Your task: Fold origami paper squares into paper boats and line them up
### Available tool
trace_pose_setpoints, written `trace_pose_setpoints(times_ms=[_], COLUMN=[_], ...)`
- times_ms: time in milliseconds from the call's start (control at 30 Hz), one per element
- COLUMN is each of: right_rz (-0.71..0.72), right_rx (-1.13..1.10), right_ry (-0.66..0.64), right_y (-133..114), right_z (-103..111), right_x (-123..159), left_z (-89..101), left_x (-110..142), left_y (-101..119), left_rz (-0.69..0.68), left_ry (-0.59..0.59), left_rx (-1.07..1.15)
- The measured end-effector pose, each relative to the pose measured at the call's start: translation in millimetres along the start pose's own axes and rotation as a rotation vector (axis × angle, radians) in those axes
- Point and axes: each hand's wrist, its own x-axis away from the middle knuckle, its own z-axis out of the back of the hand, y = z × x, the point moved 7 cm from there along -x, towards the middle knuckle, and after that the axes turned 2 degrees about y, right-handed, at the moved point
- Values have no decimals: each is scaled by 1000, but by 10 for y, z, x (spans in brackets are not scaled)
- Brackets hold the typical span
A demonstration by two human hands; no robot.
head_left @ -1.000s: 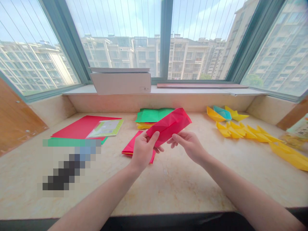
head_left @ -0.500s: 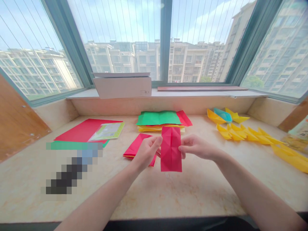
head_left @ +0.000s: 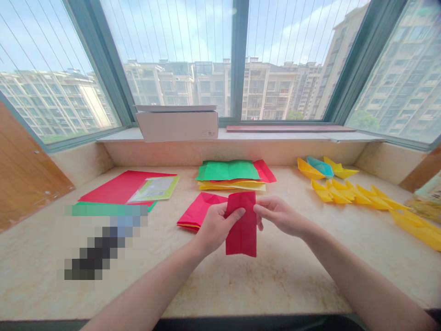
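A folded red paper (head_left: 241, 236) hangs upright between my hands, above the counter, with crease lines on it. My left hand (head_left: 217, 225) grips its left side, thumb across the front and the other fingers behind. At its right edge, my right hand (head_left: 279, 214) pinches the paper between thumb and fingers. Just behind my left hand lies a small stack of folded red papers (head_left: 200, 209), partly hidden by that hand. Farther back, a pile of creased sheets has a green paper (head_left: 229, 170) on top, with yellow and red ones showing.
Several yellow paper boats (head_left: 339, 191) and a blue paper boat (head_left: 320, 166) stand at the right. Red sheets (head_left: 117, 186) and a clear packet (head_left: 155, 188) lie at the left, near a pixelated patch. A white box (head_left: 179, 126) rests on the window ledge.
The red paper has come slightly lower and nearer. My left hand has shifted its hold, its thumb now lying over the front of the paper. My right hand stays at the right edge.
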Motion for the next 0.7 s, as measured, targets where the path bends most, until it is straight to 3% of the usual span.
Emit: trace_pose_setpoints(times_ms=[367, 700], right_rz=[-31, -32], right_rx=[8, -23], right_ry=[147, 181], right_y=[41, 62], right_z=[62, 23], right_x=[-8, -12], left_z=[-13, -4], left_x=[35, 30], left_y=[32, 44], left_rz=[15, 19], left_ry=[8, 20], left_rx=[-14, 64])
